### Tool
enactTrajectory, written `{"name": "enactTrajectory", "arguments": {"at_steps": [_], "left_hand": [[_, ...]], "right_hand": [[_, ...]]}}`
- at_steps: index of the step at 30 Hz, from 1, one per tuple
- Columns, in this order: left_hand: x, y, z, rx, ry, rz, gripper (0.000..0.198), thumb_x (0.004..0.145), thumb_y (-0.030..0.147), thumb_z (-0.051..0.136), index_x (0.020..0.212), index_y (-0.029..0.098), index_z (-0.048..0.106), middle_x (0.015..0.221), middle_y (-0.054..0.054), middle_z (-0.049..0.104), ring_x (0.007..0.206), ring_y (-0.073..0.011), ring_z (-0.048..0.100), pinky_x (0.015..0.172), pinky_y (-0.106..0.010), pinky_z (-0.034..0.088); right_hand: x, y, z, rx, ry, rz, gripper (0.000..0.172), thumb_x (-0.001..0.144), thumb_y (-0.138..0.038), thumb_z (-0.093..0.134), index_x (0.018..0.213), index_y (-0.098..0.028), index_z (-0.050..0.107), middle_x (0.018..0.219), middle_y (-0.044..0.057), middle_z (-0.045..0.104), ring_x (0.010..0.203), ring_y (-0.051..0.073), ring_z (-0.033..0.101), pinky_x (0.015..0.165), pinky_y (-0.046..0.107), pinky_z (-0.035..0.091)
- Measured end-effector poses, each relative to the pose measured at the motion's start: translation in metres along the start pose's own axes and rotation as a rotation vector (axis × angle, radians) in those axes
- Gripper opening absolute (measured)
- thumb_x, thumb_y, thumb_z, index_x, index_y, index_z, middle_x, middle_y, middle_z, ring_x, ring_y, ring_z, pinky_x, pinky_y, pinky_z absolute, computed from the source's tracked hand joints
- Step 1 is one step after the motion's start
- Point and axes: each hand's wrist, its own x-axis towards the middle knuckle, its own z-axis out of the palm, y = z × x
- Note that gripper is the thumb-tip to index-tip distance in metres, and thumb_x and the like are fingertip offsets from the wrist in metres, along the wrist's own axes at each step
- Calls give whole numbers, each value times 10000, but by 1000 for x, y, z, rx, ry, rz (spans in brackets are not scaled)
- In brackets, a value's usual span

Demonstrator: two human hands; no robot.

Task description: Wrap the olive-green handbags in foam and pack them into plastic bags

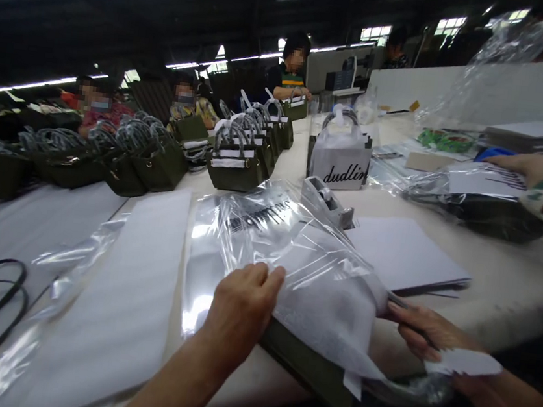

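Just in front of the clear plastic bag (201,261), a green handbag (309,368) is being held, seemingly being worked inside. The bag's edge is being gripped by the left hand (246,302), fingers curled; a grey handle (396,301) is being pinched by the right hand (421,328). Steady guiding is probably being called for next. Behind the bag, a tape dispenser (325,201) is standing.

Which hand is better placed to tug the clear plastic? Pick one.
Probably left: the left hand grips the clear plastic by the olive bag, while the right hand seems busy gripping a dark grey strip.
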Motion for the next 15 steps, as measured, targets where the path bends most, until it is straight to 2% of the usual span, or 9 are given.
{"name": "enactTrajectory", "arguments": {"at_steps": [2,4,6,8,11,15], "left_hand": [[-15,-17,18,-8,165,-173,313,817,169,442,1121,209,506,856,-35,583,803,-180,554,700,-288,425],[-29,-33,39,-52,223,-343,259,830,215,448,1077,189,521,897,-48,585,819,-173,554,688,-268,422],[-40,-43,57,-89,215,-429,142,834,228,443,900,182,561,791,-20,587,667,-135,549,574,-228,394],[-48,-43,69,-134,211,-459,163,848,238,425,743,185,539,630,24,540,506,-95,484,484,-203,340],[-56,-32,71,-215,268,-495,214,875,286,396,726,188,516,559,47,489,456,-76,437,475,-189,328],[-62,-16,62,-292,338,-524,209,874,343,410,785,194,526,567,49,489,477,-75,450,510,-188,344]], "right_hand": [[0,5,-8,-1,32,23,270,706,-387,665,789,-148,570,351,-87,339,256,-12,200,267,77,125],[1,7,-13,13,60,34,278,689,-381,677,785,-139,582,337,-87,324,247,-10,201,262,78,124],[2,9,-13,62,75,31,267,657,-353,704,764,-137,590,340,-89,314,250,-13,206,259,73,132],[3,10,-8,136,107,13,246,631,-324,726,721,-147,581,352,-90,311,257,-16,217,259,66,136],[4,12,4,215,172,-9,215,635,-293,723,692,-160,564,371,-88,311,259,-19,235,257,56,139],[3,20,24,303,191,-12,163,685,-276,673,794,-193,584,381,-93,298,256,-11,219,243,55,138]]}}
